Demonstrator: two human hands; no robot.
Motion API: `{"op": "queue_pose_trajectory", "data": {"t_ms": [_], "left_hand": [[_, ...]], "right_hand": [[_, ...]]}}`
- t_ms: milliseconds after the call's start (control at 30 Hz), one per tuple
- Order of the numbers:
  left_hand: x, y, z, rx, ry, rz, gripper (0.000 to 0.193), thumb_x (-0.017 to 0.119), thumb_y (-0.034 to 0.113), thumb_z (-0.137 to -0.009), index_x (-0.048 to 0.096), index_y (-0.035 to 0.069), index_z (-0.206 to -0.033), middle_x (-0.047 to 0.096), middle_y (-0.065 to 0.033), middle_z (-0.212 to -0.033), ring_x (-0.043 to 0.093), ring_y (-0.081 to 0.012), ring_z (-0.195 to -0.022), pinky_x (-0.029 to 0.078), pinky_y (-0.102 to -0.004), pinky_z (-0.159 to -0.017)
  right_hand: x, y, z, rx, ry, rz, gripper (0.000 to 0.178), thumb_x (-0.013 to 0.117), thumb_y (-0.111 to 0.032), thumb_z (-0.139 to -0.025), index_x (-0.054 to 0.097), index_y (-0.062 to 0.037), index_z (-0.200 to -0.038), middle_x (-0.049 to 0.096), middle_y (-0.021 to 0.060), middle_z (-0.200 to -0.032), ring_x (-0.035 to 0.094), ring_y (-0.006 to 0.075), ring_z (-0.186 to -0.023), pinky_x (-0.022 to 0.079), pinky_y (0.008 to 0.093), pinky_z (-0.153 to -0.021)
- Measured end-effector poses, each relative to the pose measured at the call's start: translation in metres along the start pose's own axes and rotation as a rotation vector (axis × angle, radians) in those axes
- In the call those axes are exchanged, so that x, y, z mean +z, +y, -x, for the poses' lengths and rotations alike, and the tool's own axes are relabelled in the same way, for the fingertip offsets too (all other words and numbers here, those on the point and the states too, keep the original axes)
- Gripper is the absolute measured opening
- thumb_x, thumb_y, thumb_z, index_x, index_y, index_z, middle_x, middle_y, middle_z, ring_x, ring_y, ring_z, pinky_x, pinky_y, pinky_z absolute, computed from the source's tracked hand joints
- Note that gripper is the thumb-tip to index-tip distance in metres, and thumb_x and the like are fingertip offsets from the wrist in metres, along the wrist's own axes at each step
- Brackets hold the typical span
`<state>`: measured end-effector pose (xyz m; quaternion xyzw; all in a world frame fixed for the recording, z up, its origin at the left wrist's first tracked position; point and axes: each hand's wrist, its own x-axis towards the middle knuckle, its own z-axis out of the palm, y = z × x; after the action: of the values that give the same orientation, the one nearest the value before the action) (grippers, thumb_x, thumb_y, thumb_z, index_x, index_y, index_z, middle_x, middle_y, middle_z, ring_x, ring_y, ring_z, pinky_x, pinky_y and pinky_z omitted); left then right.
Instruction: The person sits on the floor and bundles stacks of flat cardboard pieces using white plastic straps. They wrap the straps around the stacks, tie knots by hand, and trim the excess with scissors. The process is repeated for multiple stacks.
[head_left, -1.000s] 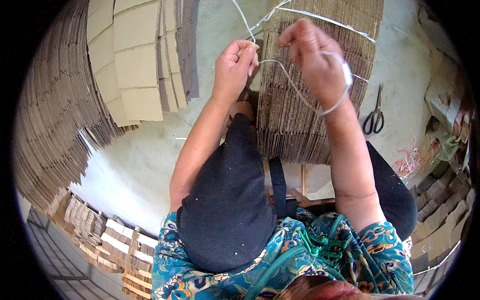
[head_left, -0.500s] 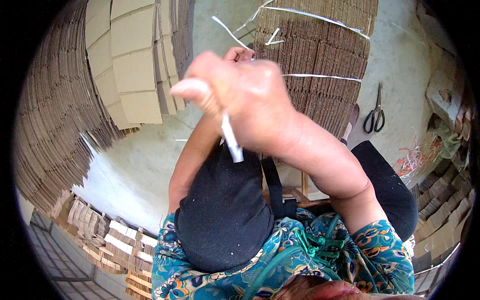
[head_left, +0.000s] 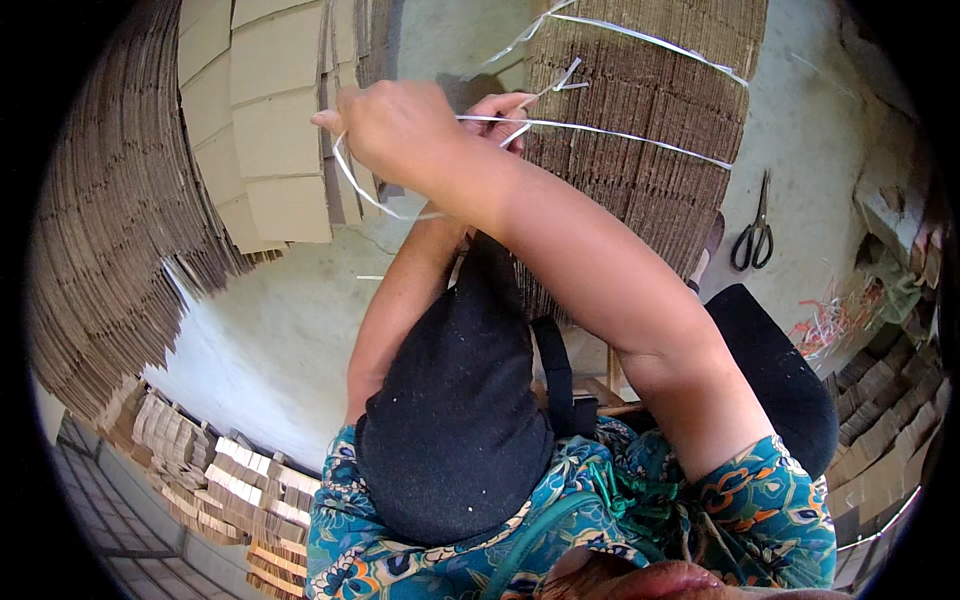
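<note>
A bundle of brown corrugated cardboard pieces (head_left: 640, 90) lies ahead of me, packed on edge. A thin white plastic strap (head_left: 630, 133) runs across it toward my hands. My right hand (head_left: 395, 130) is closed in a fist left of the bundle, with the strap pulled through it and its tail looping below. My left hand (head_left: 500, 104) pinches the strap against the bundle's left side; my right forearm, crossing over the left one, partly hides it. A second white strap (head_left: 660, 42) girds the bundle farther away, and a short strap end (head_left: 568, 78) sticks up between the two.
Black-handled scissors (head_left: 752, 240) lie on the floor to the right, with a heap of red and white strap scraps (head_left: 835, 315) nearer. Tall rows of stacked cardboard (head_left: 110, 190) fill the left, beside flat tan pieces (head_left: 278, 130). My black-clad knee (head_left: 450, 410) rises close in front.
My right fist has moved left and slightly away from me, drawing the strap taut across the bundle. The strap's tail now hangs in a loop below it. My left hand stays at the bundle's side.
</note>
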<state>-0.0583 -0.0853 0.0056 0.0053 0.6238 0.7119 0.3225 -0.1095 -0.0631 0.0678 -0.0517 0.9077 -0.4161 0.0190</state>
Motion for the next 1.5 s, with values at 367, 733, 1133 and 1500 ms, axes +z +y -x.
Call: {"op": "queue_pose_trajectory", "data": {"t_ms": [367, 733, 1133, 1500], "left_hand": [[-0.009, 0.003, -0.001, 0.051, -0.208, 0.138, 0.027, 0.053, 0.017, -0.091, 0.059, -0.004, -0.108, 0.055, 0.0005, -0.08, 0.044, -0.0061, -0.07, 0.038, -0.0195, -0.065], [-0.024, 0.006, 0.0, -0.06, -0.179, 0.206, 0.037, 0.051, 0.026, -0.093, 0.054, -0.005, -0.113, 0.047, 0.0024, -0.071, 0.042, -0.0056, -0.065, 0.034, -0.0189, -0.06], [-0.022, 0.007, -0.012, -0.074, -0.257, 0.373, 0.022, 0.054, 0.013, -0.09, 0.061, -0.001, -0.105, 0.063, -0.0042, -0.087, 0.055, -0.01, -0.076, 0.044, -0.0213, -0.069], [-0.004, 0.017, -0.011, 0.535, 0.1, -0.651, 0.012, 0.063, 0.005, -0.079, 0.062, 0.006, -0.091, 0.063, -0.0047, -0.083, 0.061, -0.0202, -0.07, 0.049, -0.0295, -0.062]], "right_hand": [[0.035, -0.024, -0.026, 0.088, -0.253, -0.018, 0.042, 0.045, -0.041, -0.089, 0.062, -0.003, -0.082, 0.065, 0.0152, -0.075, 0.064, 0.0325, -0.074, 0.049, 0.0426, -0.063], [-0.02, -0.071, 0.02, -0.385, -0.179, -0.213, 0.013, 0.055, -0.01, -0.071, 0.063, -0.004, -0.079, 0.062, 0.0182, -0.073, 0.063, 0.0314, -0.065, 0.051, 0.0408, -0.058], [-0.091, 0.068, 0.079, 0.093, 0.07, 0.33, 0.012, 0.061, -0.017, -0.078, 0.059, -0.005, -0.079, 0.057, 0.0109, -0.08, 0.06, 0.0318, -0.074, 0.048, 0.0409, -0.062], [-0.098, 0.093, 0.091, 0.393, -0.079, -0.245, 0.023, 0.049, -0.019, -0.092, 0.057, -0.0001, -0.102, 0.062, 0.0076, -0.07, 0.058, 0.0139, -0.067, 0.046, 0.0284, -0.061]]}}
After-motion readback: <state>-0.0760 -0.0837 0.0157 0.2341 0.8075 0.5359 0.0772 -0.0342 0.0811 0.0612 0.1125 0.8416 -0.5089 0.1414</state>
